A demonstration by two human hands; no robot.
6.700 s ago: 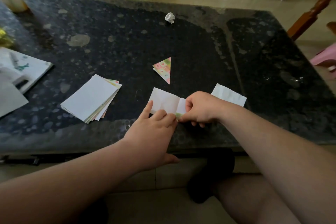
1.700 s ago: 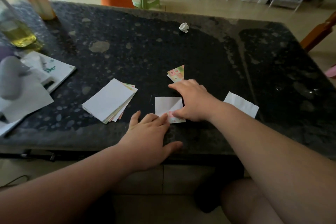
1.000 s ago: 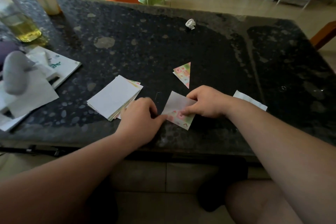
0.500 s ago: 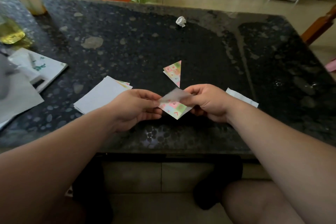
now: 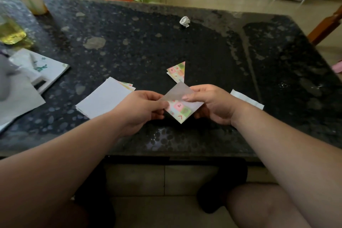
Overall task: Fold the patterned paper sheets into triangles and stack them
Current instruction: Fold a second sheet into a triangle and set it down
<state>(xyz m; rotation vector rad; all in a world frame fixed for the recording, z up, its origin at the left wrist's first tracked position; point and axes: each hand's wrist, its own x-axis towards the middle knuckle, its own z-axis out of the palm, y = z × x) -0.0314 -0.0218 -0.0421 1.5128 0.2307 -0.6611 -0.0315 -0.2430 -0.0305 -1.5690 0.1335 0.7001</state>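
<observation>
A small square patterned sheet [image 5: 180, 110] is held just above the dark table's near edge, turned like a diamond, its white upper half bent over the pastel lower half. My left hand [image 5: 142, 107] pinches its left corner. My right hand [image 5: 212, 103] pinches its right side, thumb on top. Behind them a folded patterned triangle [image 5: 177, 72] lies flat on the table [image 5: 203, 46]. A stack of unfolded sheets [image 5: 103, 100], white side up, lies to the left, partly hidden by my left hand.
A white paper strip [image 5: 247, 99] lies right of my right wrist. A crumpled paper ball [image 5: 184, 21] sits at the back. Papers and a booklet [image 5: 44, 68] lie at the left edge, beside a bottle of yellow liquid [image 5: 11, 33]. Stools stand beyond the table.
The sheet was pressed flat on the table, then both hands lifted it and turned it to a diamond. In the last half second its white flap has risen a little.
</observation>
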